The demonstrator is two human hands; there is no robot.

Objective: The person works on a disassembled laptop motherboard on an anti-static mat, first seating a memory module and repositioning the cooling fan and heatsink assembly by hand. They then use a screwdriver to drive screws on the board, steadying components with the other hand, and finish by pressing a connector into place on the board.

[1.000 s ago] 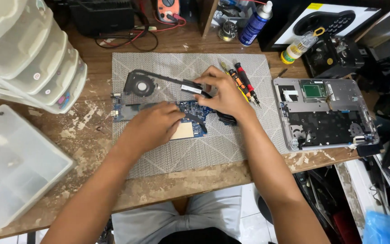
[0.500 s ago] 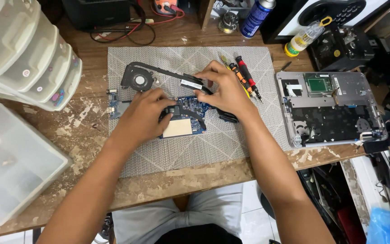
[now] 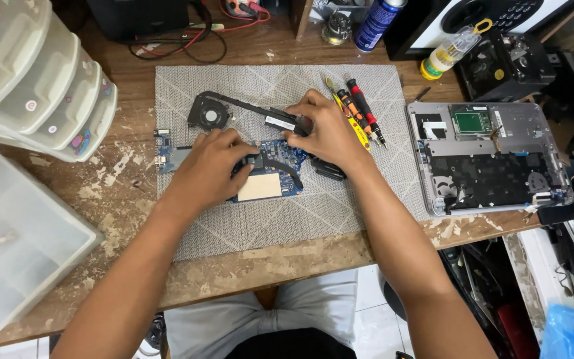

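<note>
Left hand [image 3: 210, 163] presses the blue circuit board [image 3: 270, 166] — right hand [image 3: 327, 129] fingers pinching the heatpipe [image 3: 280, 121].

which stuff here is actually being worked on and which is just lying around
In hand: blue circuit board under the left hand; cooling fan with heat pipe, its end under the right hand.

Lying about: screwdrivers, opened laptop shell, spray can, stacked drawers.

Circuit board [image 3: 270, 169] on mat [image 3: 367, 193], fan [image 3: 208, 116] behind, laptop base [image 3: 493, 156] right, screwdrivers [image 3: 360, 110] btwn
</note>
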